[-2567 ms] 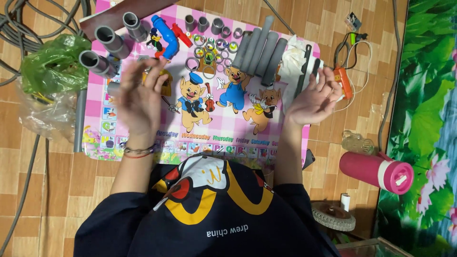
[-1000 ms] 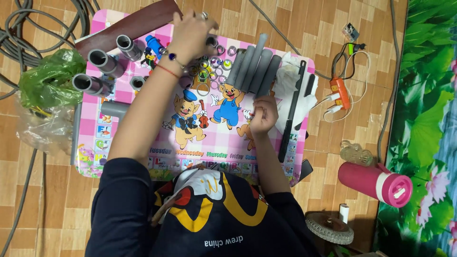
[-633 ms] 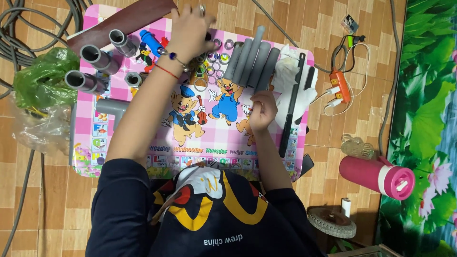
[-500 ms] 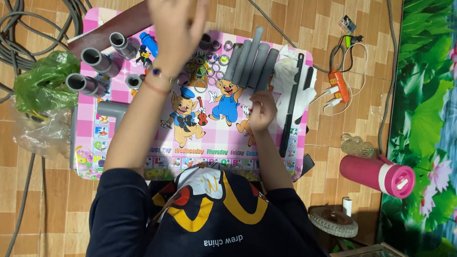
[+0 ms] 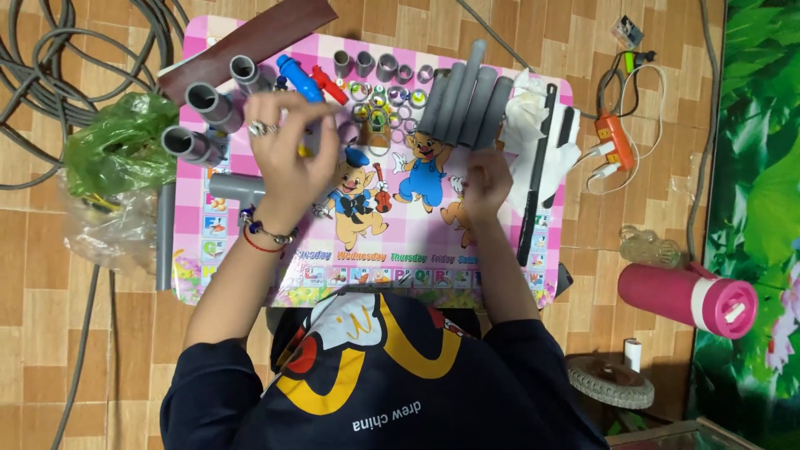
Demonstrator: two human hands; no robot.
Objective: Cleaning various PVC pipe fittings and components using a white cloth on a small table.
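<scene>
Seen from above by the head camera, a person in a dark top with a yellow and red print sits at a low pink checked table [image 5: 250, 275] printed with cartoon animals, which stands on a floor of brown tiles. The left hand [image 5: 287, 158] hovers over the left middle of the table, blurred, with a ring on one finger and beaded bracelets at the wrist; its fingers are curled loosely downward, and it is not possible to tell whether they close on anything, though a small yellow speck shows beneath them. Just beyond that hand lies a blue valve with a red handle [image 5: 310, 82]. The right hand [image 5: 487, 185] rests on the table near its centre right, fingers bent and together, palm down, and nothing can be seen in its grasp. Just above it lie grey pipe lengths [image 5: 467, 104] side by side, slanting away from the person. To the left of them, a scatter of small rings and short grey couplings [image 5: 379, 87] lies near the far edge. Wider grey pipe fittings [image 5: 204, 108] lie at the far left corner, and a grey pipe piece [image 5: 233, 188] lies near the left wrist. A crumpled green plastic bag [image 5: 117, 154] lies on the floor to the left, and a pink flask [image 5: 687, 297] lies on its side to the right.
</scene>
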